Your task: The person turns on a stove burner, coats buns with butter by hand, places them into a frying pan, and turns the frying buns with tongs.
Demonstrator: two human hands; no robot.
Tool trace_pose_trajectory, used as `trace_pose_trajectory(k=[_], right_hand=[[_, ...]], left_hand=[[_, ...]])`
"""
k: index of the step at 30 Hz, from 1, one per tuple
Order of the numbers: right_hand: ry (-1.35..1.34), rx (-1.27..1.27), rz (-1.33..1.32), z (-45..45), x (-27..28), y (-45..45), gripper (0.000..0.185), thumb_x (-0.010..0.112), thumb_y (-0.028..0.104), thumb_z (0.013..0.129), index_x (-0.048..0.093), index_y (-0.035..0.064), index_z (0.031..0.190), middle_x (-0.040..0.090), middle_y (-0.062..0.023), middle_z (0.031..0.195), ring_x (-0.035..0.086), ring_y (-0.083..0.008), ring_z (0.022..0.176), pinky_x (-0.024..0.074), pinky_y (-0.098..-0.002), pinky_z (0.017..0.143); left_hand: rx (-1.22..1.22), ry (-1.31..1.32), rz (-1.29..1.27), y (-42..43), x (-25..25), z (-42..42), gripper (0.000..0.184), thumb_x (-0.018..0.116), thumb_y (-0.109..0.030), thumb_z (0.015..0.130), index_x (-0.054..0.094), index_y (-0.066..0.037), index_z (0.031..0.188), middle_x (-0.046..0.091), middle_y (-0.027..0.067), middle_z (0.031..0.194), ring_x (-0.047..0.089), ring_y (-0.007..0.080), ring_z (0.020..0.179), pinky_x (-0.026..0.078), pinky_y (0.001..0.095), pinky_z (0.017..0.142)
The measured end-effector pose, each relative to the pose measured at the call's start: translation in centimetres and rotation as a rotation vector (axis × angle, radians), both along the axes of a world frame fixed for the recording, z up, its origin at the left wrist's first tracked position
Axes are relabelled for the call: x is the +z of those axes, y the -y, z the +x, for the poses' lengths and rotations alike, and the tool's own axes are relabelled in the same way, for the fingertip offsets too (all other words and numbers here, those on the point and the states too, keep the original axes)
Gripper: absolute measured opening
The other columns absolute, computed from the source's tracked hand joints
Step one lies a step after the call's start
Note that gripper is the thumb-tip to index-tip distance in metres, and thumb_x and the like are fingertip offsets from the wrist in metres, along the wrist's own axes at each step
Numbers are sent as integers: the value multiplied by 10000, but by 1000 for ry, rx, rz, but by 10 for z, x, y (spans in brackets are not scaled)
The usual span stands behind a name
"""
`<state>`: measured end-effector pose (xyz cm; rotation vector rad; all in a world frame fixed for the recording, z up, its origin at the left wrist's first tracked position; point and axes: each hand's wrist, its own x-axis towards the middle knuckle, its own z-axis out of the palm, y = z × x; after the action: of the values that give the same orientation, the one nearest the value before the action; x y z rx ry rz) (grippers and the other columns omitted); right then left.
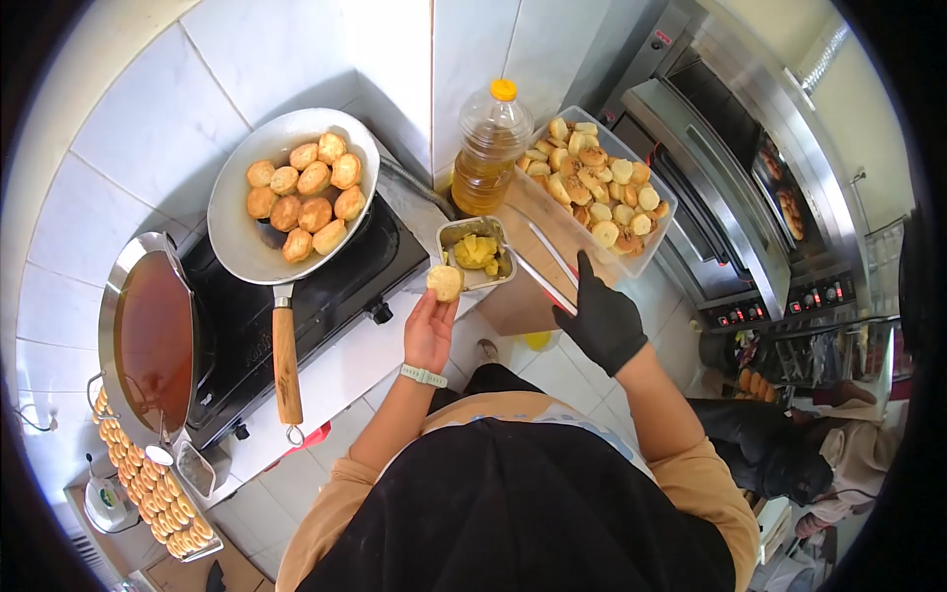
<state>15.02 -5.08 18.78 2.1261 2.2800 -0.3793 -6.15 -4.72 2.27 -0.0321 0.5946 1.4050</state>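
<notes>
The bare left hand (428, 333) is pinching a small bun (446, 283) in its fingers beside the metal tub (451, 237) of yellow spread (477, 254), while the gloved right hand (604, 321) is holding the tongs (552, 280), thumb and forefinger standing apart, near the plastic bin (652, 234) of buns.

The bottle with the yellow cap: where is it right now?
In the head view, the bottle stands at upper centre by the tiled wall, between the frying pan on its left and the tub of bread rounds on its right.
</notes>
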Motion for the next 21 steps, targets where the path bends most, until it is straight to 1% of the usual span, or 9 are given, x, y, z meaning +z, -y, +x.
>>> trace_pose_trajectory(k=[2, 3, 6, 7, 11, 14, 17, 20, 21], right_hand=[[4, 76, 34, 6, 3, 9, 634, 601, 275, 736, 370, 16, 1267, 583, -188, 791, 604, -313, 636, 492, -393, 563], [33, 95, -4, 4, 8, 11, 573, 586, 258, 749, 401, 19, 1235, 592, -176, 775, 603, -313, 658, 487, -405, 567], [-19, 175, -73, 3, -2, 9, 539, 585, 258, 747, 428, 14, 1201, 594, -173, 779, 604, -312, 686, 486, -409, 590], [9, 177, -73, -3, -4, 7, 523, 583, 247, 745, 438, 1, 1183, 599, -182, 781, 603, -316, 714, 485, -410, 612], [13, 157, -127, -22, -25, -11, 507, 580, 223, 732, 457, -36, 1151, 607, -206, 789, 605, -321, 723, 483, -417, 640], [8, 147, -215, -28, -33, -18, 478, 579, 236, 736, 481, -24, 1125, 608, -215, 793, 605, -330, 749, 484, -415, 655], [-233, 103, -302, -20, -32, -18, 500, 600, 290, 740, 499, -8, 1129, 608, -193, 741, 615, -287, 638, 495, -372, 569], [-481, -138, -595, -17, 1, -11, 555, 631, 347, 732, 506, 4, 1151, 596, -160, 702, 590, -218, 498, 478, -314, 466], [-577, -124, -564, -3, -7, -8, 562, 639, 351, 742, 509, 6, 1166, 563, -95, 668, 501, -139, 384, 417, -251, 379]], left_hand=[[2, 16, 9, 1, -2, -1, 285, 435, -102, 914, 446, 72, 1138, 505, 162, 1184, 490, 240, 1123, 379, 348, 1007], [3, 26, 12, 1, -3, -2, 286, 433, -104, 915, 445, 72, 1141, 505, 162, 1185, 489, 240, 1125, 378, 347, 1008], [-4, 43, 40, 1, -6, -3, 293, 435, -107, 915, 442, 69, 1148, 501, 160, 1193, 486, 236, 1130, 375, 350, 1009], [-11, 47, 39, 0, -6, -3, 293, 435, -108, 915, 442, 68, 1149, 501, 159, 1194, 485, 236, 1131, 374, 351, 1009], [-31, 65, 50, 0, -12, -4, 296, 436, -110, 914, 442, 65, 1152, 500, 155, 1197, 481, 237, 1136, 371, 353, 1009], [-39, 68, 50, -1, -14, -6, 297, 438, -111, 914, 441, 61, 1155, 501, 151, 1197, 479, 238, 1139, 370, 355, 1010], [-39, 72, 58, -1, -14, -5, 299, 459, -116, 905, 455, 51, 1153, 508, 136, 1193, 478, 223, 1138, 375, 342, 1005], [-24, 54, 52, 3, -13, -3, 303, 465, -120, 904, 453, 45, 1158, 512, 127, 1190, 479, 216, 1137, 380, 336, 1001], [-12, 43, 50, 2, -10, -4, 305, 463, -121, 905, 449, 45, 1161, 511, 127, 1190, 479, 216, 1137, 381, 337, 1001]])
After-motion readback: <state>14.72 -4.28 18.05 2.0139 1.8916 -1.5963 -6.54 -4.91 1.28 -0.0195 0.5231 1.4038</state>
